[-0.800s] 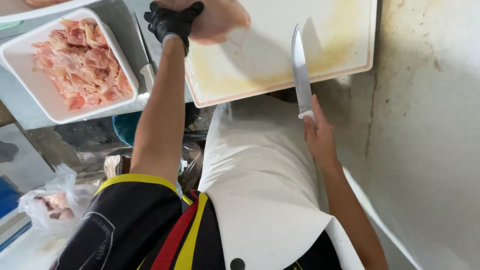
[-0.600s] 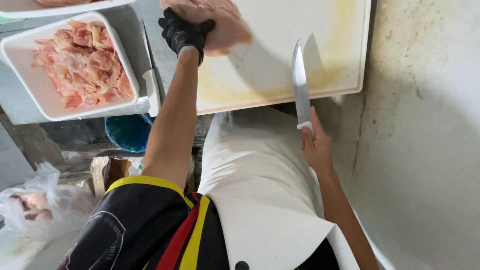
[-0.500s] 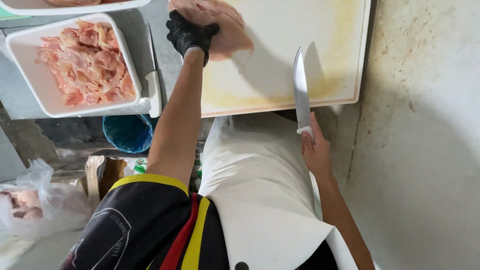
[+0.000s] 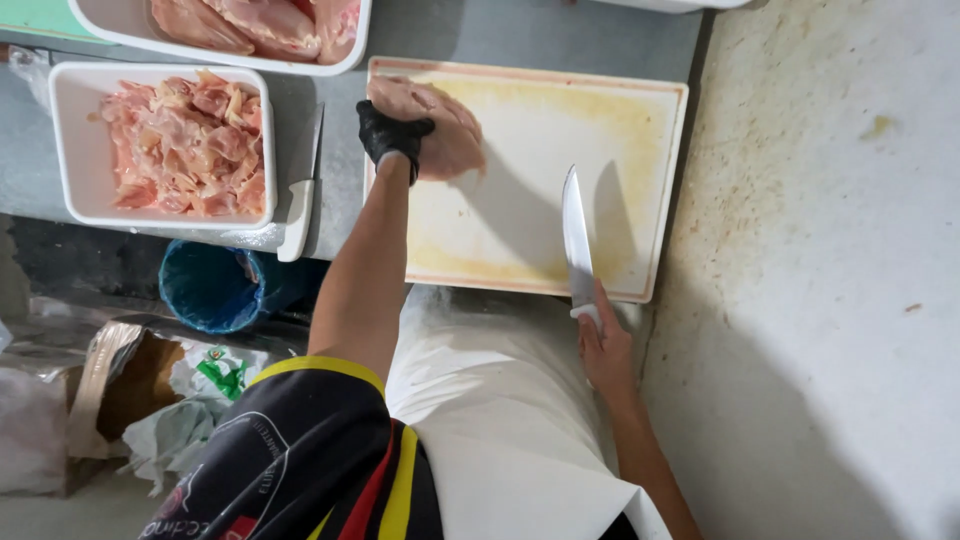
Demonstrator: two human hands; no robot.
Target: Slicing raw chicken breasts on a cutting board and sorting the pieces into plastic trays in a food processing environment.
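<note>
The left hand (image 4: 392, 135), in a black glove, presses down on a raw chicken piece (image 4: 432, 125) at the far left corner of the cutting board (image 4: 620, 130). Its fingers are curled over the meat's left end, so it is closed on the chicken. The piece lies with its long axis running roughly left to right along the board's far edge.

The right hand (image 4: 603, 345), bare, grips the handle of a knife (image 4: 576, 240) at the board's near edge. The blade points away from the person, toward the far side, and lies just right of the chicken, apart from it. So the meat sits far and left of the blade tip, and the left hand is the one already on it.

To the left of the board, on the grey tabletop (image 4: 540, 35), a second knife (image 4: 300, 195) with a white handle lies between the board and a white tray (image 4: 70, 150) filled with small cut chicken pieces (image 4: 185, 140). A larger tray (image 4: 330, 62) at the far edge holds whole chicken pieces (image 4: 255, 20). Below the tabletop edge stands a blue bin (image 4: 210, 285).
</note>
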